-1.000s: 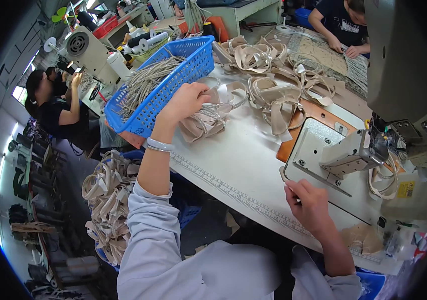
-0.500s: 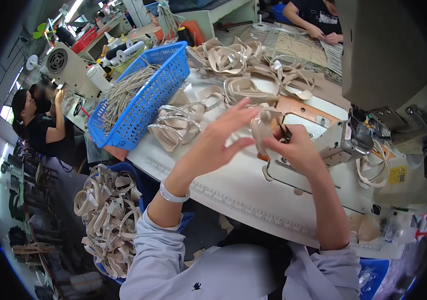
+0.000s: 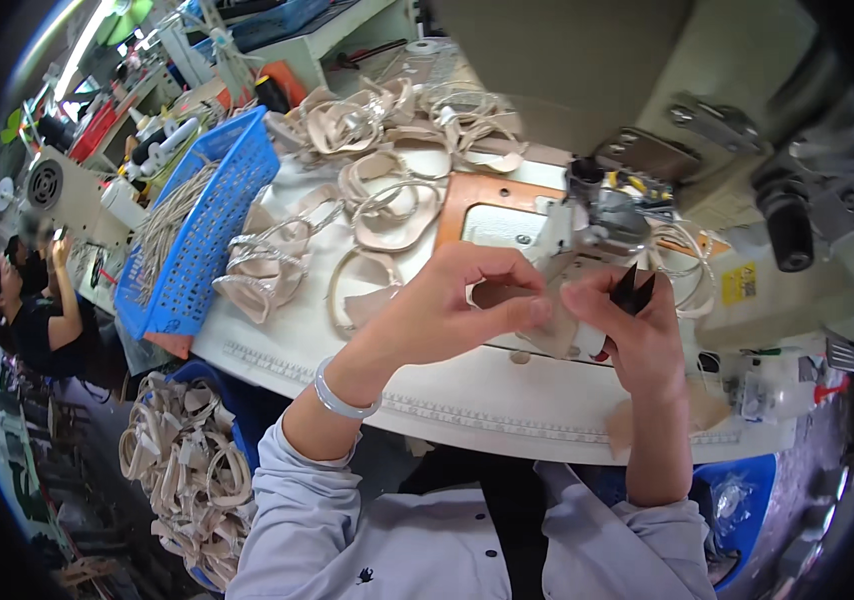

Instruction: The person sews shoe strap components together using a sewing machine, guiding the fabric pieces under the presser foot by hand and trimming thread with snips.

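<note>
Over the sewing machine bed, my two hands meet at a small, limp beige shoe-upper piece [image 3: 553, 335]. My left hand [image 3: 452, 310] pinches its left side between thumb and fingers. My right hand [image 3: 637, 325] has thumb and forefinger closed at its right side, with dark pointed thread snips [image 3: 631, 292] tucked in the same hand. Much of the piece is hidden by my fingers. Close to my left hand lies a beige upper with a looped strap [image 3: 357, 285]. Behind my hands are the machine's metal plate [image 3: 497, 226] and its needle head [image 3: 612, 215].
More beige uppers with glittery straps [image 3: 265, 255] lie across the white table. A blue basket [image 3: 217, 215] of thin cords stands left. Below it, a heap of uppers [image 3: 192, 460] fills a blue bin. Beige scraps [image 3: 672, 418] lie front right. A person [image 3: 32, 315] is at far left.
The view has swung right, so the table's things sit further left. My left hand, spread before, now pinches the beige piece. Both hands are lower and closer together.
</note>
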Tool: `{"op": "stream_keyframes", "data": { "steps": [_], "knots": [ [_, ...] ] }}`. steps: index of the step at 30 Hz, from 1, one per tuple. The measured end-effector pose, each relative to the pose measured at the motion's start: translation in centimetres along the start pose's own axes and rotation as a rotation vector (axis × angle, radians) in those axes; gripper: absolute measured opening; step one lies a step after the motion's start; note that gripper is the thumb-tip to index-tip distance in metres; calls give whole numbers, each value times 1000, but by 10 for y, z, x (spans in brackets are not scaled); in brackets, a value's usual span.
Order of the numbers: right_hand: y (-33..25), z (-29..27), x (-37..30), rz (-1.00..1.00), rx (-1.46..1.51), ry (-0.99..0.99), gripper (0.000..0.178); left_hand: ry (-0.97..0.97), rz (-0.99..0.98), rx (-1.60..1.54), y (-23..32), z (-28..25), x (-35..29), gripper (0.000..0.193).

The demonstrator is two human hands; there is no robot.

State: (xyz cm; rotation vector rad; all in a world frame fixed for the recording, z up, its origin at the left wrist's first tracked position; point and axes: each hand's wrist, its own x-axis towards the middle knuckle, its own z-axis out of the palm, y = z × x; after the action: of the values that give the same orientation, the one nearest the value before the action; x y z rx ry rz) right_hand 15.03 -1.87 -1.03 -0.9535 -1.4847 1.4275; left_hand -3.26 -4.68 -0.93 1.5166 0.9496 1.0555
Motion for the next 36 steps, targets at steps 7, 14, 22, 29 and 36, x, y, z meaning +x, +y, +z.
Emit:
{"op": "stream_keyframes", "data": {
  "steps": [7,14,22,29,36],
  "knots": [
    [-5,-26,0,93,41,-8,17,52,-48,-4,7,0,49,11],
    [6,-13,7,-62,63,99,20,74,-113,-21,10,-10,65,12],
    [6,-1,4,-28,18,212,22,125,-81,-11,18,-12,70,12],
    [10,-2,4,-30,-14,187,25,115,-56,9,15,-16,75,21],
    [12,-1,6,-70,11,186,27,36,-127,79,18,-22,77,22]
  ]
}}
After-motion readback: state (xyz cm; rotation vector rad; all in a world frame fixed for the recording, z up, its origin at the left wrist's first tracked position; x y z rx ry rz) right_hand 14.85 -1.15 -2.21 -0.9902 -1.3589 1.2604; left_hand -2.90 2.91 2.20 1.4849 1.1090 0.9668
